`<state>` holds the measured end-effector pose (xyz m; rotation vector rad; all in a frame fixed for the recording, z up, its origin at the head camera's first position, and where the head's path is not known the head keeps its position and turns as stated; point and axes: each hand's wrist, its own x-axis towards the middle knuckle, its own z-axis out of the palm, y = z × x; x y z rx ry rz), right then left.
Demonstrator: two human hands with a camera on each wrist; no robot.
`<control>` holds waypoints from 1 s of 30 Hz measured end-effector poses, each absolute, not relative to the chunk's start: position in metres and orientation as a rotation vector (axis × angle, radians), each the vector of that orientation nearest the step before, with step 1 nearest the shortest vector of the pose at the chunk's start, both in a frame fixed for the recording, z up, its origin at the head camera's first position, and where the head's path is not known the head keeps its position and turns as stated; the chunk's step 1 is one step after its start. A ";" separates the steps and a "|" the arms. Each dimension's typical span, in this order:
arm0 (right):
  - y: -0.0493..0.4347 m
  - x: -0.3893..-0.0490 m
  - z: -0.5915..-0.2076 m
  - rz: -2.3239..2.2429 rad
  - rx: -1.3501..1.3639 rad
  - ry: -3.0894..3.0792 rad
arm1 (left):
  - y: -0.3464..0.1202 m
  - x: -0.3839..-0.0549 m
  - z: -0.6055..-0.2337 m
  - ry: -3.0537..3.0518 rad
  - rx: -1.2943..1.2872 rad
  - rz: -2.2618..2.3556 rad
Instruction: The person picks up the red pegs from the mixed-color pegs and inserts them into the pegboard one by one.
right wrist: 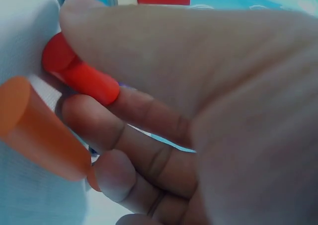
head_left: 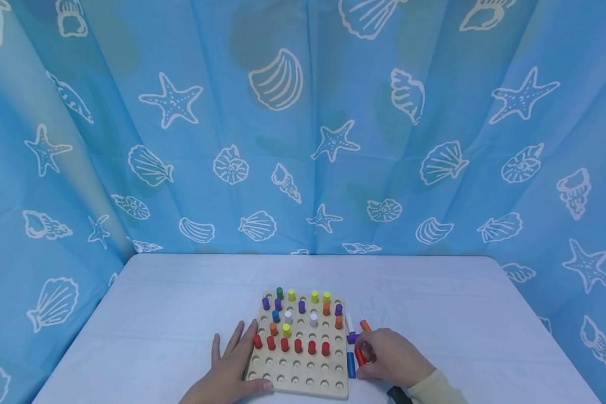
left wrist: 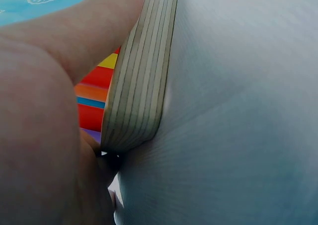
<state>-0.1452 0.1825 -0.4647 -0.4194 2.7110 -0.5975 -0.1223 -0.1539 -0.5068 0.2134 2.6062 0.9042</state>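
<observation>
A pale wooden pegboard [head_left: 303,373] lies on the table, with a row of several red pegs [head_left: 298,345] across it. My left hand [head_left: 227,367] rests around its near left corner, fingers stretched along the left side and thumb at the front edge. In the left wrist view the thumb lies against the layered board edge [left wrist: 141,71]. Right of the board, my right hand [head_left: 396,356] pinches a red peg [right wrist: 87,78] between thumb and forefinger, low over the cloth. Beside those fingers an orange peg [right wrist: 44,135] lies loose.
Yellow, purple, orange, white, blue and green pegs stand in the board's far rows; its nearest rows show bare holes. Along its right side lie a blue peg [head_left: 351,365], a purple peg [head_left: 352,339] and a white peg [head_left: 349,324]. A blue shell-patterned curtain [head_left: 303,140] hangs behind the table.
</observation>
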 end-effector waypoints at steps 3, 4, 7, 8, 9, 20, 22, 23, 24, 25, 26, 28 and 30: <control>0.182 -0.145 -0.464 -0.611 -0.408 2.704 | -0.154 -0.122 -0.506 2.607 0.212 0.904; 0.182 -0.145 -0.465 -0.615 -0.408 2.704 | -0.154 -0.122 -0.506 2.608 0.210 0.903; 0.183 -0.145 -0.465 -0.632 -0.414 2.700 | -0.154 -0.122 -0.504 2.610 0.205 0.900; 0.183 -0.145 -0.465 -0.638 -0.415 2.696 | -0.154 -0.122 -0.504 2.611 0.202 0.898; 0.184 -0.146 -0.465 -0.646 -0.414 2.691 | -0.154 -0.122 -0.504 2.611 0.200 0.897; 0.185 -0.147 -0.466 -0.675 -0.387 2.673 | -0.154 -0.122 -0.504 2.604 0.202 0.909; 0.185 -0.147 -0.465 -0.676 -0.393 2.678 | -0.154 -0.122 -0.505 2.606 0.207 0.911; 0.185 -0.147 -0.465 -0.676 -0.399 2.682 | -0.154 -0.122 -0.505 2.608 0.211 0.910; 0.185 -0.147 -0.465 -0.677 -0.403 2.686 | -0.154 -0.122 -0.505 2.609 0.213 0.909; 0.185 -0.147 -0.465 -0.676 -0.405 2.691 | -0.154 -0.122 -0.506 2.610 0.215 0.908; 0.185 -0.147 -0.465 -0.673 -0.407 2.698 | -0.155 -0.122 -0.506 2.611 0.213 0.909; 0.185 -0.146 -0.465 -0.667 -0.409 2.710 | -0.155 -0.123 -0.506 2.612 0.214 0.908; 0.184 -0.146 -0.465 -0.665 -0.399 2.716 | -0.155 -0.123 -0.506 2.610 0.213 0.910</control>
